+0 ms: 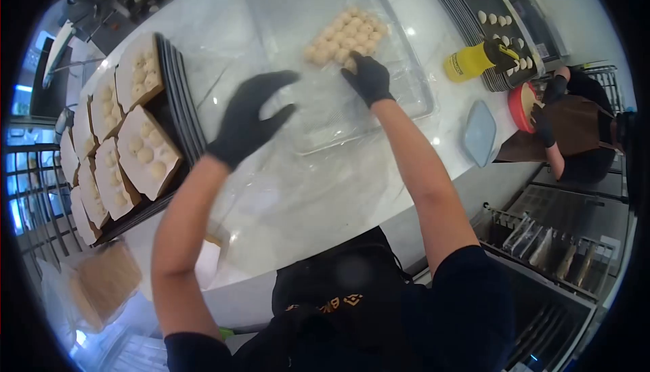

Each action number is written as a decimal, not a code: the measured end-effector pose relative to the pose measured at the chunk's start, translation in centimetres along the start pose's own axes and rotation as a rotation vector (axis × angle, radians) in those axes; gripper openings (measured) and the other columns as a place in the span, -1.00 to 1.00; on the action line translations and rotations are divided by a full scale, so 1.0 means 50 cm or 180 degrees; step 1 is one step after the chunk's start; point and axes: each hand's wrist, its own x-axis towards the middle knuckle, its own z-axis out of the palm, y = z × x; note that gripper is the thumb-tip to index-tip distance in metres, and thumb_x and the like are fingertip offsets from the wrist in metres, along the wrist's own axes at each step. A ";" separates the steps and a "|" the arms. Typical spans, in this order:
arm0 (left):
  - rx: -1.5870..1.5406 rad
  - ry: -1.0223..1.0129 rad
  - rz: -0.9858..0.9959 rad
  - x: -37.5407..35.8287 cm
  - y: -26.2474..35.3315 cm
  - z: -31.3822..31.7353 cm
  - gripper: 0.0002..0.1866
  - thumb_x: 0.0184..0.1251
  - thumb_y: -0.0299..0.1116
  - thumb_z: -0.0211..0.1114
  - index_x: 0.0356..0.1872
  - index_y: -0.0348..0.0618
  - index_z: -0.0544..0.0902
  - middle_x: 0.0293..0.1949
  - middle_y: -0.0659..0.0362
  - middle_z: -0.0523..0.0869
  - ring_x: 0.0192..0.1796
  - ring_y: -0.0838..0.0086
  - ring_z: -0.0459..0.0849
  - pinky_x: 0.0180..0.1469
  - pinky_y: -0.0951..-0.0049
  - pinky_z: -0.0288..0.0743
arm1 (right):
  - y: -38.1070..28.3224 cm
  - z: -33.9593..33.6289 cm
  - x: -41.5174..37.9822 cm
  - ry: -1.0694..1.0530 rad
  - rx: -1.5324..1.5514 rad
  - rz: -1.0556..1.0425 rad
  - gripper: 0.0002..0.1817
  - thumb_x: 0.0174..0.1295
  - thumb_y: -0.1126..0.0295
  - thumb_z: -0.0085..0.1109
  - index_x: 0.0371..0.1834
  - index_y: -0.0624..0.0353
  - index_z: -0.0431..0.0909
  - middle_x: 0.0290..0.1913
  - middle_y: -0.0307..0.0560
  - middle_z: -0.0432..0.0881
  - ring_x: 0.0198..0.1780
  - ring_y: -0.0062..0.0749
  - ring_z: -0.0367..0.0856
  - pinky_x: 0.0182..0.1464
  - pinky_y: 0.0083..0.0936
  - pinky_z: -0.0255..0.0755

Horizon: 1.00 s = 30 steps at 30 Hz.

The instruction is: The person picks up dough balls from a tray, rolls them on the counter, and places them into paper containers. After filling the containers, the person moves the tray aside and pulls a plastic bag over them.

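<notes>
Many pale dough balls (345,33) lie packed together inside a clear, shallow plastic tray (423,91) on the marble counter. My right hand (369,79), in a black glove, has its fingers closed on a dough ball at the near edge of the group. My left hand (254,116), also black-gloved, hovers over the tray's left side, thumb and fingers spread apart with nothing between them.
Stacked dark trays (183,94) at left carry paper-lined boards (145,148) with dough pieces. On the right are a yellow bottle (467,62), a blue-grey lid (479,134), more stacked trays (460,6) and a co-worker (582,128) holding a red bowl (520,108).
</notes>
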 end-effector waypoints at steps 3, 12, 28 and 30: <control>0.0421 -0.0008 0.0567 0.153 -0.061 0.205 -0.45 0.19 -0.35 0.42 0.25 -0.10 0.58 0.20 0.02 0.66 0.21 0.12 0.62 0.28 0.18 0.46 | 0.004 -0.003 0.021 -0.0161 0.0089 0.0144 -0.60 0.17 0.03 0.32 -0.01 -0.03 0.66 -0.24 -0.04 0.73 -0.19 -0.09 0.72 -0.08 -0.18 0.59; 0.1230 0.0060 -0.0058 0.254 -0.124 0.363 -0.49 0.05 -0.28 0.44 0.10 -0.03 0.60 0.07 0.15 0.63 0.12 0.21 0.61 0.16 0.18 0.48 | 0.050 -0.058 0.051 -0.0618 0.1254 0.0170 -0.64 0.05 0.04 0.43 -0.28 0.07 0.65 -0.34 0.00 0.72 -0.28 -0.12 0.71 -0.20 -0.24 0.58; 0.1446 0.0701 -0.0110 0.236 -0.156 0.420 -0.54 0.06 -0.21 0.49 0.03 0.01 0.63 0.21 0.15 0.61 0.39 0.17 0.45 0.37 0.02 0.29 | 0.056 -0.129 -0.015 0.0680 0.2284 0.0072 -0.67 0.20 0.42 0.39 -0.01 0.17 0.50 -0.18 -0.18 0.64 -0.23 -0.43 0.66 -0.14 -0.46 0.55; 0.1441 0.0691 -0.0184 0.226 -0.147 0.415 -0.54 0.05 -0.19 0.49 0.02 0.02 0.64 0.21 0.14 0.61 0.40 0.16 0.43 0.38 0.00 0.28 | 0.036 -0.146 -0.021 0.1282 0.3808 0.0387 -0.63 0.21 0.44 0.37 0.07 0.18 0.51 -0.13 -0.20 0.67 -0.19 -0.41 0.69 -0.10 -0.45 0.57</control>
